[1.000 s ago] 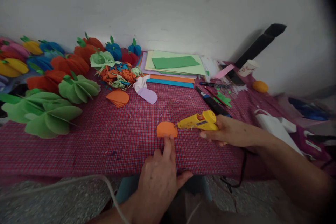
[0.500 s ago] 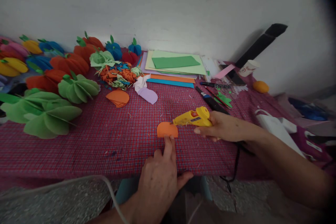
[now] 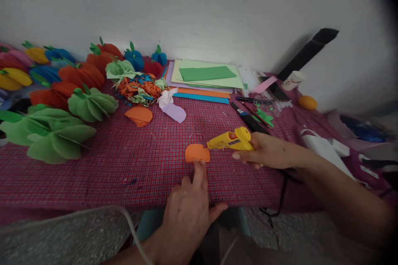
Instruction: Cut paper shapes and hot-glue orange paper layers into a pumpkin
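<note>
An orange paper piece (image 3: 197, 152), rounded at the top and straight below, lies flat on the checked tablecloth. Two outstretched fingertips of my left hand (image 3: 190, 203) press on its lower edge, with the thumb spread to the right. My right hand (image 3: 265, 149) is wrapped round the handle of a yellow glue gun (image 3: 231, 138). The gun's nozzle points left, at the right edge of the orange piece. Beyond, a few folded orange pieces (image 3: 139, 116) and a lilac rounded piece (image 3: 175, 112) rest on the cloth.
Several paper pumpkins (image 3: 82, 75) fill the left side. Shredded paper (image 3: 139, 89) lies in a heap near stacked coloured sheets (image 3: 208, 73). Toward the right are a dark-handled tool (image 3: 248, 120), green scraps (image 3: 265, 118), a paper cup (image 3: 294, 80) and an orange fruit-like object (image 3: 307, 102).
The glue gun has shifted slightly right with my right hand, its nozzle drawing back over the orange piece to its right edge. My left hand keeps its place on the piece.
</note>
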Motion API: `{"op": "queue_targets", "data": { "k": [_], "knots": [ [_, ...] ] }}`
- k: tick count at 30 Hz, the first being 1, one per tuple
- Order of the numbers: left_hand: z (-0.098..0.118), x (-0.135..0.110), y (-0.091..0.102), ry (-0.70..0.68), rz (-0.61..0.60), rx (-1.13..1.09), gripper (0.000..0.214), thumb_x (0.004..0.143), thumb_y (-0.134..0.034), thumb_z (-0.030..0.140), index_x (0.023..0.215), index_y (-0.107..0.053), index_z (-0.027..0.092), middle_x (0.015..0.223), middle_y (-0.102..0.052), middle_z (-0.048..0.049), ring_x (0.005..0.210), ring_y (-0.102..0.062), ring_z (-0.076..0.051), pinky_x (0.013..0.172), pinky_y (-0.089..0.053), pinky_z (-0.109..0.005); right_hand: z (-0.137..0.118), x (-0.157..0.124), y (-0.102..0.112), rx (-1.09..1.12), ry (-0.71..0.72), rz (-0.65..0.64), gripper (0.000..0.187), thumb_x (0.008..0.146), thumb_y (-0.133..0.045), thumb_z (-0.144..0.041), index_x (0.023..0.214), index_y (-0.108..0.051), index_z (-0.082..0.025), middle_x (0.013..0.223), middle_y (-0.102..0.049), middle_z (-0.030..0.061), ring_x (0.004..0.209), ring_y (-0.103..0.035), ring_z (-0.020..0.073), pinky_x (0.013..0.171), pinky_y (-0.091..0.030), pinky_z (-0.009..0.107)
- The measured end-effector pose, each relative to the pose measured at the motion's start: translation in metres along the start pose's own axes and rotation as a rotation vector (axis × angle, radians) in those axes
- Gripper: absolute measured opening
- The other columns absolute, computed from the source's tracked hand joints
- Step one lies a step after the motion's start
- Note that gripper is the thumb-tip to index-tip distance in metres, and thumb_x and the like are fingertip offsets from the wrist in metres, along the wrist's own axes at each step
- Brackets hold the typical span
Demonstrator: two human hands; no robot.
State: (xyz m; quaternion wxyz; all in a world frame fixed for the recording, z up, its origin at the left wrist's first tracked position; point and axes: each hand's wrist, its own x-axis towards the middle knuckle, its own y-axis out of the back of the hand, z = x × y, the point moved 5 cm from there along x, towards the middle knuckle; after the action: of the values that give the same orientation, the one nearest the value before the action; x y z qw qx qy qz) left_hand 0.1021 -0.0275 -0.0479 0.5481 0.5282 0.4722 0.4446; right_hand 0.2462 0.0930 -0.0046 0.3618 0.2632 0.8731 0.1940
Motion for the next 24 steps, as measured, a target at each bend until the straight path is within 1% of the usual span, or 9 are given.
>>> {"op": "queue_targets", "data": {
  "k": [9,12,17,24],
  "knots": [
    [0.001,0.0,0.002,-0.024,0.01,0.044,0.079,0.076,-0.043,0.064,0.134,-0.041,0.01,0.134,-0.043,-0.0165,0.067,-0.057,-0.019,0.049,-0.051,-0.034,-0.002,-0.012,-0.002,0.028,-0.055,0.012,0.041,0.076,-0.053,-0.054,0.061,-0.052,-0.016,0.049,-0.047,-0.0035,0.042,-0.042,0.0069,0.039,-0.032,0.019],
    [0.0,0.0,0.002,-0.021,0.001,0.052,0.078,0.077,-0.042,0.064,0.135,-0.04,0.011,0.135,-0.042,-0.0177,0.067,-0.057,-0.019,0.05,-0.05,-0.034,-0.003,-0.015,-0.003,0.057,-0.042,0.01,0.038,0.077,-0.053,-0.053,0.064,-0.052,-0.017,0.051,-0.048,-0.0035,0.043,-0.043,0.007,0.04,-0.033,0.019],
    [0.001,-0.001,0.003,-0.016,-0.009,0.041,0.077,0.078,-0.043,0.062,0.135,-0.039,0.01,0.134,-0.041,-0.0188,0.07,-0.057,-0.02,0.053,-0.05,-0.035,0.0,-0.019,-0.007,0.032,-0.031,-0.045,0.039,0.077,-0.054,-0.052,0.06,-0.049,-0.017,0.047,-0.045,-0.0041,0.041,-0.041,0.0072,0.04,-0.031,0.02],
    [0.001,-0.001,0.004,-0.015,-0.019,0.052,0.078,0.078,-0.043,0.062,0.136,-0.039,0.01,0.136,-0.04,-0.0181,0.069,-0.057,-0.02,0.051,-0.05,-0.034,0.001,-0.025,-0.011,0.051,-0.034,-0.051,0.036,0.079,-0.053,-0.051,0.067,-0.052,-0.017,0.052,-0.048,-0.0034,0.043,-0.043,0.0072,0.038,-0.031,0.018]
  ]
}}
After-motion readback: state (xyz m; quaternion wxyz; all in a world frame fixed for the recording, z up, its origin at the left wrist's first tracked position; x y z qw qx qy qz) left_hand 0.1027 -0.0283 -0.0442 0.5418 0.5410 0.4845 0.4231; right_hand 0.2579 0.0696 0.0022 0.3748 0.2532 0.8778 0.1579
